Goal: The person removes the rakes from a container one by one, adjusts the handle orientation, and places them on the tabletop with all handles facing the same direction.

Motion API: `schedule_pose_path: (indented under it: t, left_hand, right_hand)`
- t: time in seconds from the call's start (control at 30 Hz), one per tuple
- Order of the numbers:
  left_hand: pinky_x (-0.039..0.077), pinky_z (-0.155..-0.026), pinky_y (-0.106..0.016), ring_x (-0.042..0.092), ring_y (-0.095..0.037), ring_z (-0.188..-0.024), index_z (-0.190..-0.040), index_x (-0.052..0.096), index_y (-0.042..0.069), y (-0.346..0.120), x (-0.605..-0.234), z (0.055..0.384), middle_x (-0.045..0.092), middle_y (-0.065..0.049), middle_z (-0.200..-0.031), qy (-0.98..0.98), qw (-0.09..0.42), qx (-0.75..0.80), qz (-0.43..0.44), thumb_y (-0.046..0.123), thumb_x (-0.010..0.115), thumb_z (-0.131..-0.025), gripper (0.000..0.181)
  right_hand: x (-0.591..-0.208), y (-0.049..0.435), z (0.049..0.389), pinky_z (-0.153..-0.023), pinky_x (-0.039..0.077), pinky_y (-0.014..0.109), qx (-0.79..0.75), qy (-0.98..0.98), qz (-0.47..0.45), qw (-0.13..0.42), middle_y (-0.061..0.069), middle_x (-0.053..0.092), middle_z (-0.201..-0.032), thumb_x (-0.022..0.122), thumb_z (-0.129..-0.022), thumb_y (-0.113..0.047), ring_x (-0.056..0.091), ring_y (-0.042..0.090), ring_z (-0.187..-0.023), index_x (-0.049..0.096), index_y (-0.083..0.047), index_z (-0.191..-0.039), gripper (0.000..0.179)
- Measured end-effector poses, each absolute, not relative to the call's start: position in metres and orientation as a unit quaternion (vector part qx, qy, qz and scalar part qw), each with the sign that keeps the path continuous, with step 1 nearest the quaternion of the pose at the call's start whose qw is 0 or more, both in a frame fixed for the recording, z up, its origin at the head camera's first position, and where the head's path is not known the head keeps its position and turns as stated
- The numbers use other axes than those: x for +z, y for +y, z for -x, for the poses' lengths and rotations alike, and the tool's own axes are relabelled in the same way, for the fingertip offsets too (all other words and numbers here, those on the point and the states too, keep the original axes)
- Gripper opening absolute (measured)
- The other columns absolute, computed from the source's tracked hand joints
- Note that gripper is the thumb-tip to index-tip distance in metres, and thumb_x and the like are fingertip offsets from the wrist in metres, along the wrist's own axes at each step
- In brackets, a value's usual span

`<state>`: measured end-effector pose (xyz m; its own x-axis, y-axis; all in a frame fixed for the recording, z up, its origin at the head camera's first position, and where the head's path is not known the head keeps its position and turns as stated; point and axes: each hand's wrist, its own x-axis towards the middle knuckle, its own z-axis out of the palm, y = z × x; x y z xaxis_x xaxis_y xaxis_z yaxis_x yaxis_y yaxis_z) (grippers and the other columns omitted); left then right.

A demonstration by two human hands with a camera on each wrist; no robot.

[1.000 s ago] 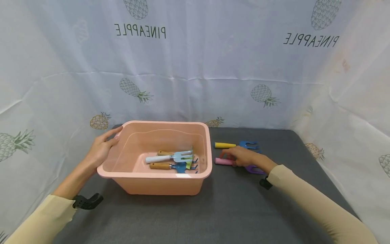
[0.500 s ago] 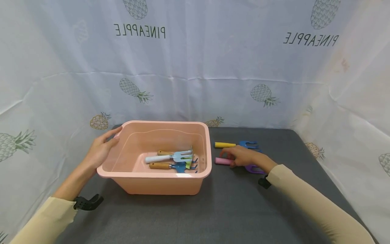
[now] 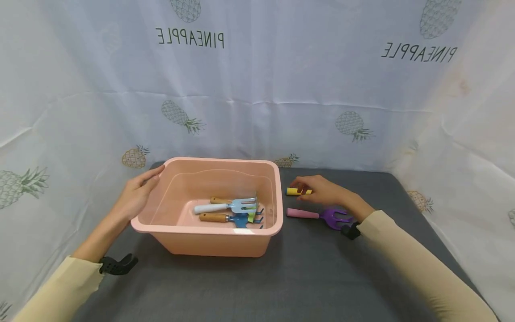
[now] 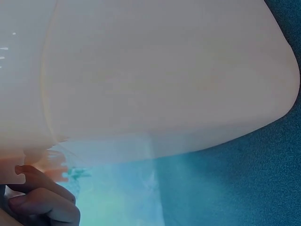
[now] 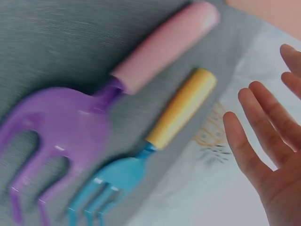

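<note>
My left hand (image 3: 134, 197) grips the left rim of a pink plastic basin (image 3: 217, 243); its curled fingers (image 4: 51, 202) show low in the left wrist view. Inside the basin lie a white-handled light blue hand fork (image 3: 211, 208), a wooden-handled blue hand rake (image 3: 213, 218) and other small tools partly hidden beneath. Right of the basin, my right hand (image 3: 322, 192) hovers over a hand fork with a yellow handle (image 5: 182, 110) and blue tines. The right wrist view shows its fingers spread, apart from the handle. Nearer me lies a purple hand fork (image 3: 331, 219) with a pink handle.
A dark grey cloth (image 3: 257, 286) covers the table. White pineapple-print curtain (image 3: 257, 67) hangs behind and along both sides, close to the basin's back. The basin's right wall stands close to the ends of the two fork handles.
My right hand has left the pink handle and moved back to above the yellow one. The purple fork stays on the table, now uncovered. My left hand keeps its grip on the basin.
</note>
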<state>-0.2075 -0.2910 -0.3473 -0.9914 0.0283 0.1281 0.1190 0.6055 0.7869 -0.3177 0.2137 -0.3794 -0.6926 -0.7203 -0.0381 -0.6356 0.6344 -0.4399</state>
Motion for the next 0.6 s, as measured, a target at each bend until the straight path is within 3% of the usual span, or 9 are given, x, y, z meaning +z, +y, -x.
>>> schedule_pose_path:
  t: [0.6]
  left_hand:
    - [0.03, -0.103, -0.066, 0.025, -0.049, -0.14, -0.151, 0.034, 0.015, -0.288, -0.345, 0.207, 0.026, -0.021, -0.156, -0.897, 0.058, -0.435, 0.043, 0.043, 0.035, -0.104, 0.055]
  right_hand:
    - [-0.287, 0.203, 0.307, -0.08, 0.056, 0.032, -0.172, 0.902, 0.394, 0.039, -0.003, 0.067, -0.111, 0.066, -0.092, -0.024, 0.063, 0.013, -0.098, 0.055, -0.026, -0.13, 0.039]
